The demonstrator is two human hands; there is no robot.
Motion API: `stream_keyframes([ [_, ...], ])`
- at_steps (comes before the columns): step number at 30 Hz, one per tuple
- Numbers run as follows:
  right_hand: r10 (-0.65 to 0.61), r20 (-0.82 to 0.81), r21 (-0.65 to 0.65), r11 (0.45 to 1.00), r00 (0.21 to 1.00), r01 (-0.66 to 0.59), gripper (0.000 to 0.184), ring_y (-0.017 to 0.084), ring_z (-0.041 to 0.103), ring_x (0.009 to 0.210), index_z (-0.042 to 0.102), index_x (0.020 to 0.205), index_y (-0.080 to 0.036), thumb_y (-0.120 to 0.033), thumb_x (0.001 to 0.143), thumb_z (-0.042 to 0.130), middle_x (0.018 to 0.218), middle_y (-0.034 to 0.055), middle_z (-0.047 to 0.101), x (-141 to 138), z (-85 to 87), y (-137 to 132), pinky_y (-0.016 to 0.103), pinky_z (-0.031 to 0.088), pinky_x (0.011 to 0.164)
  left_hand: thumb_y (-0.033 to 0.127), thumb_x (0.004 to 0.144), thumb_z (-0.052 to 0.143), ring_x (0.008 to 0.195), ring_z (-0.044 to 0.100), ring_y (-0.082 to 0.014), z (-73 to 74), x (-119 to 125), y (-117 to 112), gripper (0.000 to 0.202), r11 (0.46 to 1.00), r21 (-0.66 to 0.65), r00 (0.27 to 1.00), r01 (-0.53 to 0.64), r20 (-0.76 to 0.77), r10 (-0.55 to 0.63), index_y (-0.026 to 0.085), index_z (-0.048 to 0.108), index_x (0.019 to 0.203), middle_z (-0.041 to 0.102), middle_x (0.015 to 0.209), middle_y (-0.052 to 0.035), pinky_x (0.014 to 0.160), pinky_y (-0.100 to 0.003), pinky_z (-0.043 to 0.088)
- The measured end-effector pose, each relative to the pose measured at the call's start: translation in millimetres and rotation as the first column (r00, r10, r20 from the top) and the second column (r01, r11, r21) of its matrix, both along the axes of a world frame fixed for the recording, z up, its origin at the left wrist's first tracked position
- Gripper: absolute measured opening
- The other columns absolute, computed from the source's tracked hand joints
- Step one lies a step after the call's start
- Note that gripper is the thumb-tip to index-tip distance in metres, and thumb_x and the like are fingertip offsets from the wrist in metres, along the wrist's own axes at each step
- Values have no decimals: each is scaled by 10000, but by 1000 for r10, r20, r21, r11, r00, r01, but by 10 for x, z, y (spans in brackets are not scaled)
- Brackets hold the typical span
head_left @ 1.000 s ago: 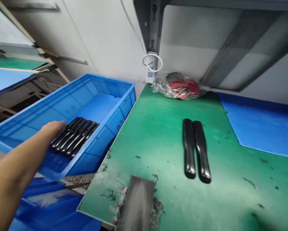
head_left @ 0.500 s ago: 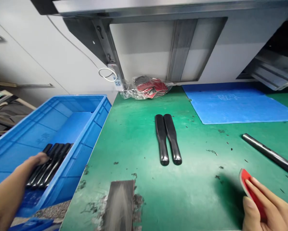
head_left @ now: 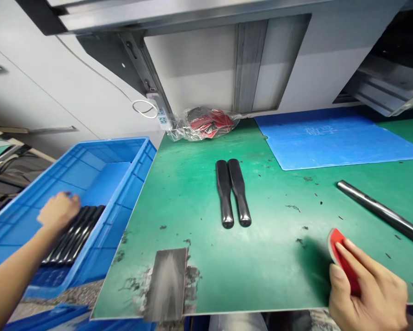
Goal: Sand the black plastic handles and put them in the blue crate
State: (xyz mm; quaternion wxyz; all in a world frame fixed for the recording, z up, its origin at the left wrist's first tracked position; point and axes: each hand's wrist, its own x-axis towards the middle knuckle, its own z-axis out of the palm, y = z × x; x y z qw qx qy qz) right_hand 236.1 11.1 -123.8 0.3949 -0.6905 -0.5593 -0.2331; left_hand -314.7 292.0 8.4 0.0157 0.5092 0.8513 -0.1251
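Observation:
My left hand point(head_left: 59, 211) is over a blue crate point(head_left: 118, 220), just above several glossy black handles point(head_left: 76, 236) lying side by side in it. Its fingers look loosely bent and apart; I see nothing held in them, though the undersides are hidden. In my right hand point(head_left: 370, 287) is a folded red sanding pad point(head_left: 344, 259) with a grey edge, pinched between thumb and fingers over the green table point(head_left: 261, 271). Two black handles point(head_left: 231, 193) lie almost parallel at mid-table, wide ends away from me. Another black handle point(head_left: 382, 211) rests at the right.
A worn dark sanding sheet point(head_left: 167, 282) lies at the front left edge. Toward the back are a clear bag point(head_left: 206, 123) of red sheets and a blue mat point(head_left: 330, 140). A power strip point(head_left: 161, 115) with a white cable and a metal frame point(head_left: 251, 64) stand behind.
My left hand has risen off the black handles in the crate, leaving them there. My right hand keeps its hold on the sanding pad. The whole view has shifted slightly.

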Motion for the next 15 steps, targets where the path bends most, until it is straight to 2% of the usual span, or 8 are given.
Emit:
stream_keyframes([
  [2,-2,14,15,1000,1000,2,462,366,669,1027,640,1350,-216,-225,891,693,1282,123,678,-14,8,19,548,476,968,421,1032,147,1385,430,-332,74,346,7,563,976,176,991,126,12,-130,194,276,1531,473,1531,-118,1070,-470,403],
  [4,-2,33,37,999,999,1,461,358,673,1028,638,1348,-215,-232,892,700,1284,126,677,-23,16,37,526,486,957,407,1039,140,1323,500,-250,56,879,-56,541,913,263,938,311,68,-339,234,249,1540,534,1479,-52,1079,-365,388],
  [6,-4,41,61,998,999,1,452,351,674,1034,641,1341,-209,-243,895,707,1284,132,676,-28,22,53,510,490,954,501,1014,307,1149,618,-198,-49,1540,-180,540,831,258,823,493,172,-542,307,309,1517,642,1334,20,987,-280,442],
  [8,-5,45,82,997,999,2,442,344,672,1035,645,1329,-198,-253,897,714,1282,136,676,-29,27,66,498,495,948,615,958,414,1104,646,-207,-193,2206,-316,655,748,243,703,618,256,-663,338,296,1540,655,1307,13,914,-272,479],
  [10,-12,38,98,995,999,8,424,333,668,1024,654,1308,-190,-265,896,723,1267,134,684,-31,32,73,486,502,933,653,892,514,1134,639,-283,-314,2745,-396,803,721,222,664,656,284,-692,305,260,1569,639,1320,-68,903,-345,497],
  [11,-14,35,104,995,999,11,416,327,666,1017,659,1297,-187,-270,895,729,1257,134,688,-33,33,75,481,506,924,637,861,573,1142,632,-324,-352,2939,-400,853,729,205,672,653,287,-683,270,272,1570,631,1315,-119,901,-385,501],
  [13,-22,24,118,993,999,19,397,315,663,997,673,1271,-185,-279,891,740,1235,129,698,-40,35,76,471,512,908,561,803,689,1140,623,-381,-377,3171,-336,893,772,164,719,614,286,-633,187,344,1536,624,1274,-202,900,-443,505],
  [15,-26,17,137,990,1000,23,390,309,661,978,684,1252,-186,-279,881,757,1224,123,705,-50,34,78,466,519,895,493,808,729,1131,621,-364,-345,3240,-217,800,824,131,776,551,283,-564,144,438,1466,619,1253,-212,916,-470,509],
])
